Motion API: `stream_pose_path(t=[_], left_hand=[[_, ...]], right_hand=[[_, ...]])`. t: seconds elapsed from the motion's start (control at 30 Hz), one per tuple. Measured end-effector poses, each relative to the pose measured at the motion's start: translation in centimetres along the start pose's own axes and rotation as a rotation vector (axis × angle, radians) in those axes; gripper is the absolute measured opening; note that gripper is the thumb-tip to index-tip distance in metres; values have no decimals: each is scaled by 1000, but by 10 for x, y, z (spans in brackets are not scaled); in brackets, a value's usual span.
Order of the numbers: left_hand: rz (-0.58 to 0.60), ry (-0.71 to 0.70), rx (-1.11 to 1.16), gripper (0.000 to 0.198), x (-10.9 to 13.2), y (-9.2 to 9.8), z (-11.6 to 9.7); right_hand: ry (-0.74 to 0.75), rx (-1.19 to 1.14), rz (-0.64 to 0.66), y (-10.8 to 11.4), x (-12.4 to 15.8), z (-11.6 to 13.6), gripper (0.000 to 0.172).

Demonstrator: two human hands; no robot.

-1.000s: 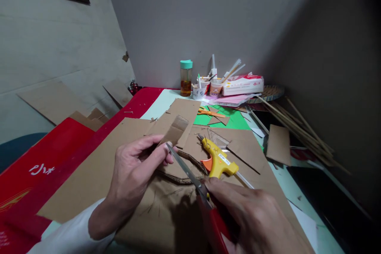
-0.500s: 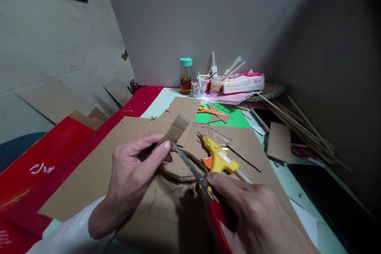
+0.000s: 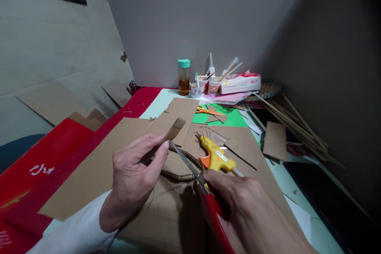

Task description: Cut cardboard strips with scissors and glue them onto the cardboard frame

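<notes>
My left hand (image 3: 138, 166) is closed around a narrow cardboard strip (image 3: 176, 129), pinched between thumb and fingers, its far end bent and sticking out. In my right hand (image 3: 238, 202) is a pair of red-handled scissors (image 3: 190, 166), the blades pointing up and left. The blade tip meets the strip at my left thumb; whether it cuts in, I cannot tell. Below the blades lies a curved cardboard piece (image 3: 178, 176), partly hidden by my left hand. Just beyond my right hand rests a yellow glue gun (image 3: 216, 154) with an orange trigger.
Cardboard sheets (image 3: 98, 166) cover the table. Orange scissors (image 3: 210, 111) lie on green paper (image 3: 239, 118). At the back stand a bottle (image 3: 183, 79), cups (image 3: 214, 86) of sticks and a tissue pack (image 3: 241, 83). Wooden sticks (image 3: 297, 127) and a black panel (image 3: 321, 190) are at the right.
My left hand has turned the cardboard strip, so it now shows more edge-on. The scissors have shifted slightly left, with their tip still at the strip.
</notes>
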State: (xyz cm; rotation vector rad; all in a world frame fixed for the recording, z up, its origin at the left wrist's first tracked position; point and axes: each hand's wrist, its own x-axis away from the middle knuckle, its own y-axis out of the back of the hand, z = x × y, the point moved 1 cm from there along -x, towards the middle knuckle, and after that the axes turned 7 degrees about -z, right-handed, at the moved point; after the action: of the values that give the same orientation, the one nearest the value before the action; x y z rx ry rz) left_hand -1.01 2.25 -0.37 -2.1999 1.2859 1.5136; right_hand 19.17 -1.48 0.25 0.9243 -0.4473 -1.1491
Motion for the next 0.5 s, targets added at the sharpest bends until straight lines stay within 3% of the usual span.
stream_pose_path(t=[0.3, 0.5], left_hand=[[8, -180, -44, 13, -2, 0, 2], [96, -242, -99, 15, -1, 0, 2]], right_hand=[[39, 52, -88, -6, -2, -1, 20], [96, 82, -136, -8, 3, -1, 22]])
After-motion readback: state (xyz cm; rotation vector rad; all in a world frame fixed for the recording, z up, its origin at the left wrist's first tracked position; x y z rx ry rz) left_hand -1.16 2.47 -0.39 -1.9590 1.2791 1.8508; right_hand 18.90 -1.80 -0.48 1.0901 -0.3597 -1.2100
